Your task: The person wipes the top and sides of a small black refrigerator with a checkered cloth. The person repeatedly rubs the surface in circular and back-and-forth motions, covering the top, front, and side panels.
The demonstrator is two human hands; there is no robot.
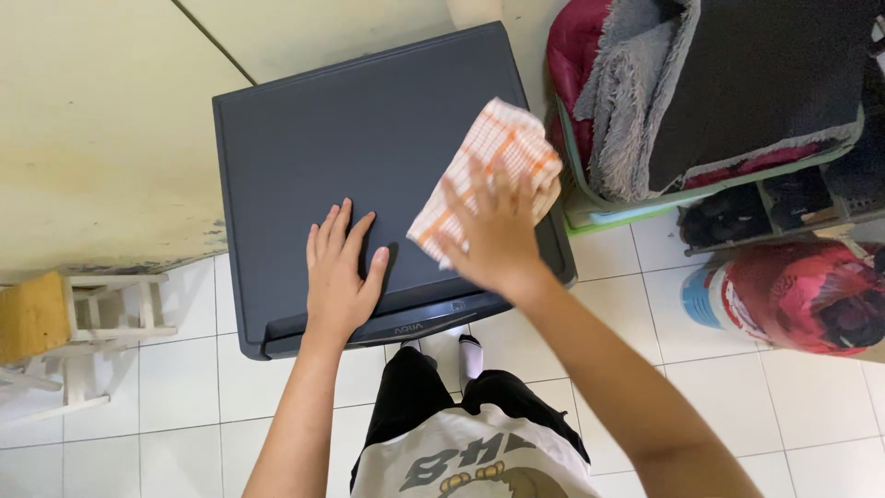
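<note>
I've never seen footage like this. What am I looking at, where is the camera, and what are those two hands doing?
There is no machine here: a person wears a camera on the head, so the single picture looks straight down at their own arms. The left hand lies flat on the dark grey top of an appliance standing on a white tiled floor. The right hand presses an orange-and-white checked cloth onto that top. To the right is a shelf piled with fabric things.
</note>
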